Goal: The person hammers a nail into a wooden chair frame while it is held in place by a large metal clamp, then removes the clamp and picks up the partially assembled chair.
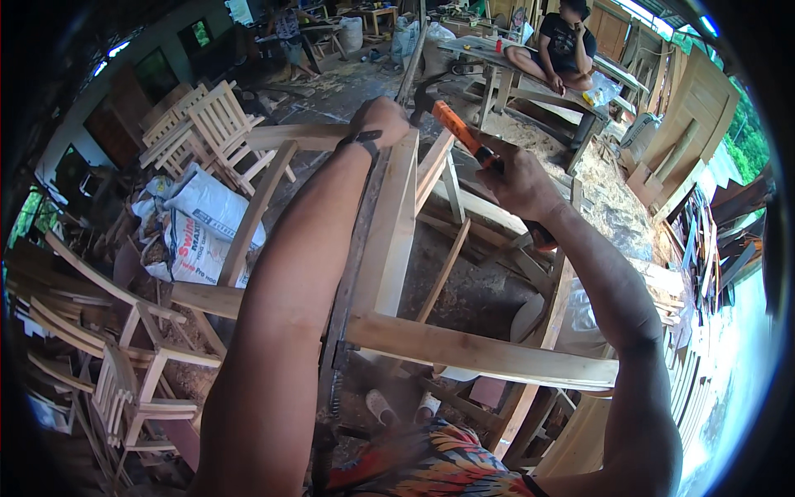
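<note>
The person bends over a pale wooden chair frame (389, 248) that stands on the sawdust floor in front of them. The left hand (379, 120) is clamped shut over the far top end of the frame, steadying it. The right hand (517, 182) has its grip closed round the orange handle of a hammer (451, 124), whose dark head is raised just right of the left hand. From the look of it, the frame is partly built: side rails and a cross rail (480, 352) near the person are joined, but no seat is on yet. Finished slatted chairs (211, 124) stand at the far left, beside white sacks (207, 219). Another person sits on a bench (530, 83) far off.
</note>
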{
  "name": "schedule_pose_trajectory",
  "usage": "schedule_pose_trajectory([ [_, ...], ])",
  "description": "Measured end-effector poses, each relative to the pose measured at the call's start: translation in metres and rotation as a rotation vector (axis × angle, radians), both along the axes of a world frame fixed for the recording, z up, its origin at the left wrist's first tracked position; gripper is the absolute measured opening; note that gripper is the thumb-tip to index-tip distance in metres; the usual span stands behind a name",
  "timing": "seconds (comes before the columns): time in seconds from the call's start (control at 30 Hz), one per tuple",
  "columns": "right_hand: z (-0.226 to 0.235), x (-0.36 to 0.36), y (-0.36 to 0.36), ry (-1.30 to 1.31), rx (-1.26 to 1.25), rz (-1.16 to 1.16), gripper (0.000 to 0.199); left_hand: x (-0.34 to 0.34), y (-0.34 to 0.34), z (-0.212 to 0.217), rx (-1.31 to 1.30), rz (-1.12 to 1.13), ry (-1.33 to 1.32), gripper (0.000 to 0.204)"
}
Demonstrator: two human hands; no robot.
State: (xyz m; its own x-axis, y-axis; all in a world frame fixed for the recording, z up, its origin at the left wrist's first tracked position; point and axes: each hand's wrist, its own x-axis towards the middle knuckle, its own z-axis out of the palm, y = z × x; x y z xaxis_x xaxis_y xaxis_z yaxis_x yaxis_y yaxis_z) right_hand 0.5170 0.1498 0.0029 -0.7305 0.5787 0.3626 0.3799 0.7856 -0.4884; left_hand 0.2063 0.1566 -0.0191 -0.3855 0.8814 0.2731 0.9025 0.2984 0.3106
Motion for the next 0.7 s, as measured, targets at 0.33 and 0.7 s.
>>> schedule_pose_trajectory([
  [0.33,0.007,-0.007,-0.015,0.248,0.029,-0.012,0.059,-0.032,-0.021,-0.03,0.467,-0.019,-0.783,0.09],
  [0.7,0.021,-0.004,-0.021,0.203,-0.012,-0.109,0.06,-0.037,-0.004,-0.05,0.448,-0.207,-0.691,0.036],
])
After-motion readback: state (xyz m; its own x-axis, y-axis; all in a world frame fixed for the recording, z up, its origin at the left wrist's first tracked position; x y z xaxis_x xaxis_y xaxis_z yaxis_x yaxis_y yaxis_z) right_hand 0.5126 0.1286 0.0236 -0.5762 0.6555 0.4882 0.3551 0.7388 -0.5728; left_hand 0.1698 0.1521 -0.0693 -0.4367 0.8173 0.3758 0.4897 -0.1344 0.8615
